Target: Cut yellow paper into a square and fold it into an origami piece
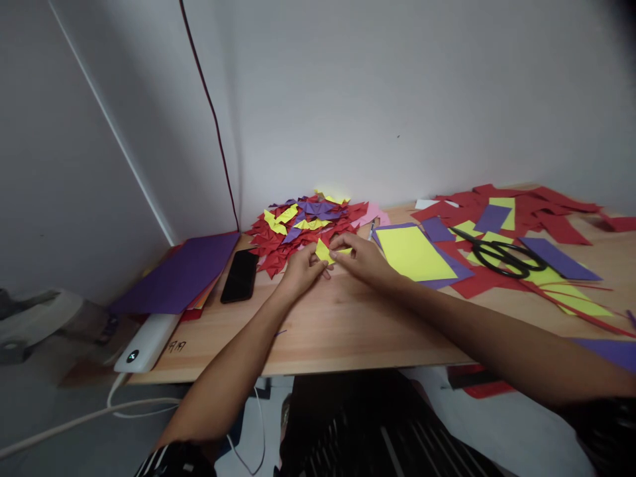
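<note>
Between my hands, just above the wooden desk, is a small folded piece of yellow paper. My left hand pinches its left side with thumb and fingers. From the other side my right hand grips the paper, and a yellow end sticks out past the fingers. Right behind the hands lies a heap of folded paper pieces in red, purple and yellow. To the right of my right hand, a yellow sheet rests on purple paper.
Black scissors lie among red, yellow and purple paper strips on the right. On the left are a black phone, a stack of coloured sheets and a white power bank with a cable. A wall stands behind.
</note>
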Available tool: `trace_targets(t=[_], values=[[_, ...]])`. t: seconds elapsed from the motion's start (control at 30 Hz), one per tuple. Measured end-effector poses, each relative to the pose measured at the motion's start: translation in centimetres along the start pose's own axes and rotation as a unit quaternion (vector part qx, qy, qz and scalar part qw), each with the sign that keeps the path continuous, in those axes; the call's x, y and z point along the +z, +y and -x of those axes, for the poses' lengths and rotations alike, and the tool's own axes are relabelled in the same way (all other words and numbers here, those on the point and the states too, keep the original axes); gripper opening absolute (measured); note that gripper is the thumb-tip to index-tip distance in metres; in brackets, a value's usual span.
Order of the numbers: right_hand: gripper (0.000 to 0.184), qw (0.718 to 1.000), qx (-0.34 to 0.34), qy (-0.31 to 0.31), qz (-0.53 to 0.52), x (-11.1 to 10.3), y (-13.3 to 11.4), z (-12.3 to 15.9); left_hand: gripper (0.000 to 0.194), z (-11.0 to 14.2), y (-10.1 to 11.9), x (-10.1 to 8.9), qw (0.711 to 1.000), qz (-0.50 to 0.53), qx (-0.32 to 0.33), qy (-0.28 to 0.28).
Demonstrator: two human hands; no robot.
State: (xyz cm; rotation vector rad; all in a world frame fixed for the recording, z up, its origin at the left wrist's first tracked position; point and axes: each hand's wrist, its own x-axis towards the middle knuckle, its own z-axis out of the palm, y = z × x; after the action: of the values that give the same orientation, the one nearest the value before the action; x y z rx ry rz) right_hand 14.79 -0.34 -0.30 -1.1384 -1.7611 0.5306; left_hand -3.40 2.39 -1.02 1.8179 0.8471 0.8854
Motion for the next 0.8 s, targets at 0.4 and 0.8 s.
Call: trace_targets(t=[0.4,0.8], values=[[0.012,0.998,-0.039,-0.048,0.030,0.2,0.5,0.0,0.012,0.2,0.3,0.0,0.999,-0.028,0.024,0.006],[0.010,0.999,-0.016,-0.049,-0.008,0.4,0.6,0.1,0.016,0.2,0.9,-0.3,0.998,-0.050,0.021,0.025]])
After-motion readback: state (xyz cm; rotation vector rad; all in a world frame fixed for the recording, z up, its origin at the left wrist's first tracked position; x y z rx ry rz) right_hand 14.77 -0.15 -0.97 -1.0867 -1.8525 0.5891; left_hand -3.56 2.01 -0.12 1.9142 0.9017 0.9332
